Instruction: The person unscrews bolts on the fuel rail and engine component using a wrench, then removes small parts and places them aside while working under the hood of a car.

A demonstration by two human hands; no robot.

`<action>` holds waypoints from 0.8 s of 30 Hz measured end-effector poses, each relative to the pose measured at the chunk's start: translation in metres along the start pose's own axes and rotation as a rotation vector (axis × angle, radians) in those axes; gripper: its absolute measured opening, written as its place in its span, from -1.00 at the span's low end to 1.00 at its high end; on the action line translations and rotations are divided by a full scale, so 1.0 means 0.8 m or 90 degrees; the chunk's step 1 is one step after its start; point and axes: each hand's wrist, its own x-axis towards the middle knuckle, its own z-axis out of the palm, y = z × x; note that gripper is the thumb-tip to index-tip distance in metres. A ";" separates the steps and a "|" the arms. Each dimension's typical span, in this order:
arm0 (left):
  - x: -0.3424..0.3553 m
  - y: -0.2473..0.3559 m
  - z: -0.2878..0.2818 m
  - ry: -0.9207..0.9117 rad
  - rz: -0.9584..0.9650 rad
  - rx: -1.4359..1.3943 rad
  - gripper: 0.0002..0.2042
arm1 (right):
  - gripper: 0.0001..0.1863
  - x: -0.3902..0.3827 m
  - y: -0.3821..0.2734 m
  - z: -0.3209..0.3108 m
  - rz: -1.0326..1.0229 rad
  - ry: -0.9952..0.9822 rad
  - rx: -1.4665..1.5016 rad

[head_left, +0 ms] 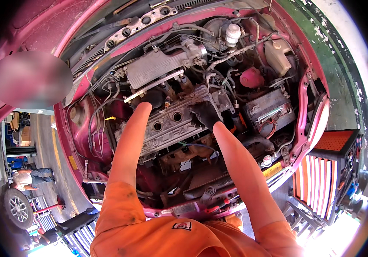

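Observation:
Both my arms reach into the open engine bay of a red car. My left hand [150,99], in a black glove, is down between the grey intake manifold [154,68] and the valve cover [143,145]; its fingers are hidden in the dark gap. A pale metal rail [154,86] runs just above that hand. On the right end of the valve cover rests my right hand [206,115], also black-gloved, its fingers apart and nothing visible in them. Two round holes show in the cover between my hands, one of them a spark plug hole [177,116].
Right of the engine sits the battery [256,109] with a wrench [270,113] on top. A manifold gasket [146,20] lies along the far edge. Red-handled pliers [217,207] lie at the front edge. A tool cabinet [314,182] stands right; another person [32,177] is far left.

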 end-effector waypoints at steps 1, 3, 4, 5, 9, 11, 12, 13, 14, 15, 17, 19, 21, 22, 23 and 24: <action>0.000 0.000 -0.001 -0.015 0.009 -0.002 -0.73 | -0.72 0.000 0.000 -0.002 0.007 -0.011 0.014; 0.000 0.006 0.005 -0.005 -0.016 0.014 -0.73 | -0.71 0.002 0.001 -0.006 0.019 -0.035 0.042; 0.003 0.007 0.002 0.006 -0.028 0.026 -0.73 | -0.71 0.003 0.006 -0.001 0.009 0.000 0.037; 0.004 0.004 0.005 0.028 -0.031 0.038 -0.72 | -0.71 0.001 0.012 0.009 -0.002 0.032 0.032; 0.001 0.005 -0.007 0.003 0.064 -0.036 -0.72 | -0.76 0.002 0.019 0.014 -0.042 0.110 0.007; 0.003 0.003 0.006 0.013 -0.017 -0.001 -0.72 | -0.77 0.003 0.013 0.004 -0.080 0.103 0.031; 0.005 -0.001 0.013 0.019 -0.060 0.016 -0.72 | -0.77 0.002 0.008 0.004 -0.073 0.087 0.040; 0.006 -0.004 0.017 0.036 -0.062 0.005 -0.71 | -0.77 0.002 0.008 0.005 -0.065 0.077 0.045; 0.007 -0.008 0.020 0.044 -0.037 0.050 -0.71 | -0.76 0.000 0.009 0.008 -0.057 0.065 0.051; 0.011 -0.013 0.022 0.033 -0.024 0.060 -0.70 | -0.76 0.002 0.012 0.009 -0.042 0.060 0.096; 0.008 -0.011 0.017 0.019 -0.029 0.040 -0.69 | -0.74 0.001 0.011 0.009 0.023 0.020 0.203; 0.002 -0.002 0.011 0.024 -0.071 -0.024 -0.67 | -0.74 0.003 0.006 0.003 0.109 -0.052 0.293; -0.008 0.015 -0.002 0.011 -0.126 -0.012 -0.65 | -0.73 0.003 0.002 -0.002 0.176 -0.097 0.339; -0.012 0.028 -0.013 0.006 -0.147 -0.005 -0.65 | -0.72 0.002 0.011 0.002 0.166 -0.084 0.325; -0.018 0.035 -0.027 -0.031 -0.116 0.008 -0.63 | -0.72 0.004 0.019 0.009 0.154 -0.076 0.312; -0.012 0.025 -0.022 -0.041 -0.087 0.023 -0.63 | -0.71 0.004 0.025 0.018 0.141 -0.069 0.300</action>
